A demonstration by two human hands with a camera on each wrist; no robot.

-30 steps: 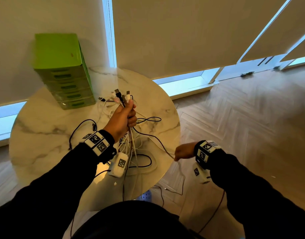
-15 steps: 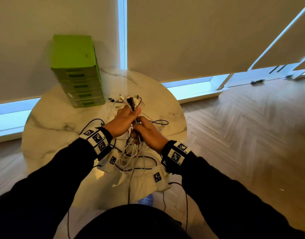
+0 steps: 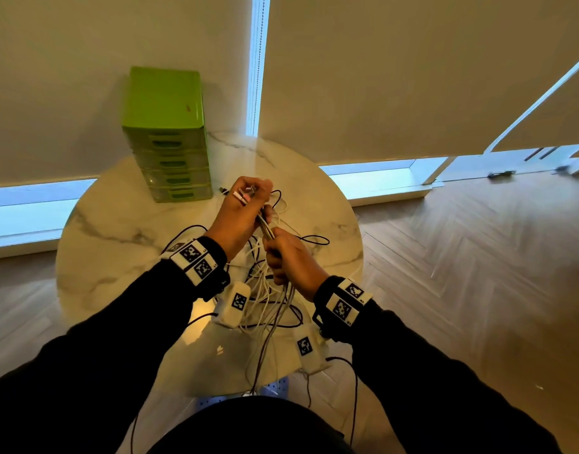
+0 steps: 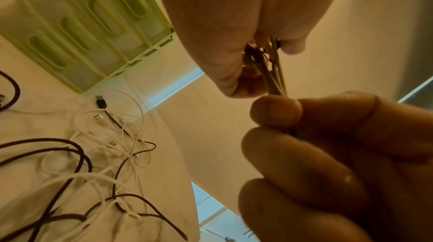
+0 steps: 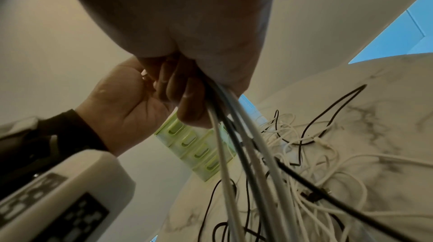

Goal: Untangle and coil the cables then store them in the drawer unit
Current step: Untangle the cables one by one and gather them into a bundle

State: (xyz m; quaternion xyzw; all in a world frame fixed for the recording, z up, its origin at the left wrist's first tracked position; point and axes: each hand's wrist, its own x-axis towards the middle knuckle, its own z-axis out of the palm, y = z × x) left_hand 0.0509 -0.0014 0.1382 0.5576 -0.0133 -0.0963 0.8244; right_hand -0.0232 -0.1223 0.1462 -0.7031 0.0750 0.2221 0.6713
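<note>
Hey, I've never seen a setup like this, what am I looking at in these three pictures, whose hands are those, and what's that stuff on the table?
No machine here: a person in dark sleeves wears a camera on the head and one on each wrist. The wide picture looks down from the head; the two close-ups look along each hand. The left hand grips the plug ends of a bunch of white and black cables; the right hand grips the same bunch just below. The loose lengths trail in a tangle on the round white marble table. At the table's far side stands a green plastic drawer unit, its drawers closed.
</note>
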